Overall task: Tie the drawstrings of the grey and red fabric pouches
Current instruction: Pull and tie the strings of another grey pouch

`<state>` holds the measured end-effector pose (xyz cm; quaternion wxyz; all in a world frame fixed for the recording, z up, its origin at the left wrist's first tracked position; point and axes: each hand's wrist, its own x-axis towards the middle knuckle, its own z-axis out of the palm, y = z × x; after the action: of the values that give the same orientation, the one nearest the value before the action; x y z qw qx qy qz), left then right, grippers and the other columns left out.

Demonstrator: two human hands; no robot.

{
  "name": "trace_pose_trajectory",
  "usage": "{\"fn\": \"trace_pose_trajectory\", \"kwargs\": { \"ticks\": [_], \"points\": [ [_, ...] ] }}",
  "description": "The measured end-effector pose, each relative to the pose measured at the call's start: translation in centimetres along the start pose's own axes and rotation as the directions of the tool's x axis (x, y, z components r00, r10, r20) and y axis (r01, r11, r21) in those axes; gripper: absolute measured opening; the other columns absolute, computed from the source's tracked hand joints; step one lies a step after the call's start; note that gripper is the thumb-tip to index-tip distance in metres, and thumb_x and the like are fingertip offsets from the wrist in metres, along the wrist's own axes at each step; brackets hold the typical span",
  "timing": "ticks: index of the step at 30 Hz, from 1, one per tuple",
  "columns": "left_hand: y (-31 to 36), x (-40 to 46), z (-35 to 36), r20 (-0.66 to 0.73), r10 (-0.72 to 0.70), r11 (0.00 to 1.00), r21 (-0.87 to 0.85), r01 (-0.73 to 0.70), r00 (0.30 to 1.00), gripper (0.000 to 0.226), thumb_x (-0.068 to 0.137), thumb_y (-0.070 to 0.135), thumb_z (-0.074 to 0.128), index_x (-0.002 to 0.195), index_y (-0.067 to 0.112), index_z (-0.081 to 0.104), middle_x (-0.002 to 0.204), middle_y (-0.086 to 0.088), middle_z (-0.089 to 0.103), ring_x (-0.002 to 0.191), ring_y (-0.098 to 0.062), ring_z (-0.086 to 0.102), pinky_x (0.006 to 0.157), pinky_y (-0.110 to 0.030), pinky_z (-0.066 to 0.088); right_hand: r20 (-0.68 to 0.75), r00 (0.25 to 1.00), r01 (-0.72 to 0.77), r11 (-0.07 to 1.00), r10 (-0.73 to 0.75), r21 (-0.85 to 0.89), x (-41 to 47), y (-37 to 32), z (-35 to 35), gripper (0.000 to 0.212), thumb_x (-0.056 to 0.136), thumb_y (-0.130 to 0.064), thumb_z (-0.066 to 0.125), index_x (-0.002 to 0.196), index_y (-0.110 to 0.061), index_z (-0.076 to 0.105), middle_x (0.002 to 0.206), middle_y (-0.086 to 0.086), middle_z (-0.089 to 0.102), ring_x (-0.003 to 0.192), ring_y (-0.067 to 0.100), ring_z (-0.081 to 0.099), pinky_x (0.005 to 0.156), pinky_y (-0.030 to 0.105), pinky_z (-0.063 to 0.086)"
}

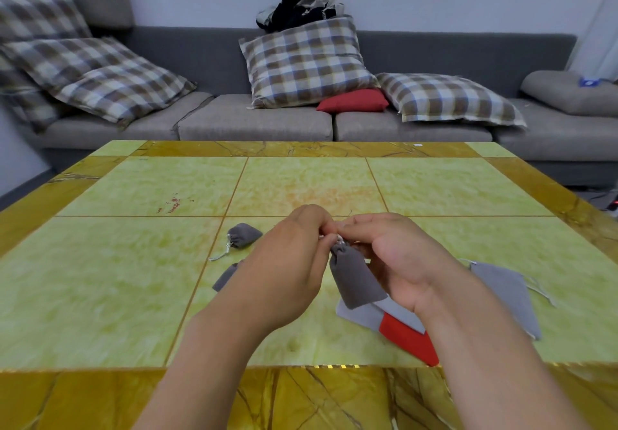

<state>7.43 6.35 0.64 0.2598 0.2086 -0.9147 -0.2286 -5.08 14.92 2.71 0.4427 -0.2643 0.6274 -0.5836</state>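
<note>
While the green-and-amber table (150, 282) fills the lower two thirds of the frame with a grey sofa (254, 122) behind it along the top, the work sits just right of centre, low in the picture; the flat grey pouches (508, 292) and the red pouch (409, 339) lie at lower right, partly under the right forearm, and appear not yet tied; a cinched grey pouch (242, 235) rests left of centre with its cord trailing, and another grey one (225, 276) peeks from behind the left wrist; the left hand (284, 269) and right hand (398, 262) meet above the table, each with fingertips curled and pinching the pale drawstring (338, 238) at the neck of the hanging grey pouch (356, 279); the knot itself is too small to read. To finish this tie well, I judge the pinches should stay close to the gathered neck; pull both cord ends evenly and outward; let the pouch hang free so the mouth stays bunched.
</note>
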Motion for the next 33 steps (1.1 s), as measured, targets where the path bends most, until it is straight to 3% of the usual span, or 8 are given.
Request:
{"fn": "trace_pose_trajectory", "kwargs": {
  "ticks": [4,10,13,18,23,26,28,33],
  "points": [
    [-0.1,0.0,0.5,-0.086,-0.024,0.985,-0.171,0.009,0.996,0.009,0.101,0.027,0.044,0.093,0.03,0.048,0.09,0.01,0.058,0.082,-0.011,0.056,0.071,-0.037,0.049,0.041,0.998,0.043,0.996,-0.047,0.079,-0.2,-0.3,0.0,0.009,0.093,-0.012,0.06,0.089,-0.006,0.066,0.069,0.006,0.06,0.055,0.009,0.056,0.049,0.022,0.044],
    [0.3,0.1,0.1,-0.175,-0.006,0.965,-0.259,-0.04,0.985,0.012,0.102,0.024,0.042,0.09,0.026,0.047,0.082,0.007,0.056,0.068,-0.013,0.051,0.059,-0.025,0.041,0.112,0.99,0.048,0.953,-0.086,0.3,-0.7,-0.7,-0.5,0.016,0.094,-0.009,0.058,0.079,-0.01,0.062,0.073,0.004,0.066,0.065,0.014,0.063,0.051,0.024,0.051],
    [0.4,0.0,0.0,-0.201,-0.002,0.949,-0.309,-0.061,0.98,0.012,0.102,0.021,0.042,0.092,0.021,0.049,0.083,0.003,0.058,0.072,-0.016,0.054,0.062,-0.031,0.045,0.121,0.979,0.121,0.95,-0.161,0.288,-0.8,-0.7,-0.3,0.018,0.097,-0.008,0.054,0.08,-0.007,0.061,0.073,0.005,0.068,0.067,0.014,0.064,0.052,0.024,0.052],
    [0.7,0.3,0.2,-0.256,-0.04,0.915,-0.399,-0.068,0.966,0.01,0.102,0.017,0.046,0.094,0.019,0.053,0.086,0.006,0.061,0.082,-0.012,0.059,0.07,-0.022,0.047,0.049,0.958,0.267,0.941,-0.283,0.207,-0.7,-0.6,0.3,0.023,0.099,-0.012,0.053,0.078,-0.008,0.06,0.074,0.005,0.068,0.069,0.013,0.064,0.054,0.025,0.052],
    [0.6,0.5,-0.2,-0.407,0.025,0.953,-0.267,-0.145,0.913,0.018,0.095,0.01,0.06,0.091,0.028,0.061,0.086,0.017,0.066,0.084,-0.003,0.064,0.071,-0.013,0.049,0.024,0.918,0.393,0.917,-0.395,0.06,-0.7,-0.6,0.5,0.019,0.1,-0.013,0.053,0.084,-0.004,0.06,0.079,0.01,0.066,0.072,0.016,0.065,0.057,0.026,0.051],
    [0.0,0.4,-0.5,-0.505,0.164,0.976,-0.042,-0.214,0.847,0.011,0.09,0.009,0.065,0.095,0.015,0.073,0.092,0.008,0.069,0.085,-0.005,0.063,0.072,-0.017,0.05,0.008,0.907,0.42,0.907,-0.421,0.016,-0.7,-0.6,0.6,0.02,0.1,-0.011,0.052,0.086,0.002,0.059,0.076,0.007,0.065,0.069,0.014,0.065,0.057,0.023,0.051],
    [-0.1,0.4,-0.4,-0.537,0.196,0.978,0.044,-0.205,0.82,0.008,0.089,0.01,0.067,0.093,0.011,0.074,0.093,0.004,0.069,0.084,-0.005,0.06,0.07,-0.011,0.046,-0.001,0.905,0.426,0.905,-0.426,-0.013,-0.6,-0.6,0.6,0.021,0.1,-0.012,0.052,0.085,0.0,0.06,0.073,0.004,0.065,0.066,0.012,0.064,0.056,0.023,0.05],
    [1.0,0.5,0.1,-0.524,0.03,0.994,-0.075,-0.081,0.851,0.014,0.092,0.01,0.062,0.089,0.024,0.058,0.088,0.011,0.059,0.084,0.0,0.056,0.065,-0.002,0.039,-0.09,0.869,0.474,0.87,-0.487,-0.136,-0.4,-0.1,1.1,0.024,0.1,-0.016,0.054,0.078,-0.013,0.062,0.069,-0.002,0.063,0.066,0.013,0.059,0.064,0.037,0.051]
  ]
}}
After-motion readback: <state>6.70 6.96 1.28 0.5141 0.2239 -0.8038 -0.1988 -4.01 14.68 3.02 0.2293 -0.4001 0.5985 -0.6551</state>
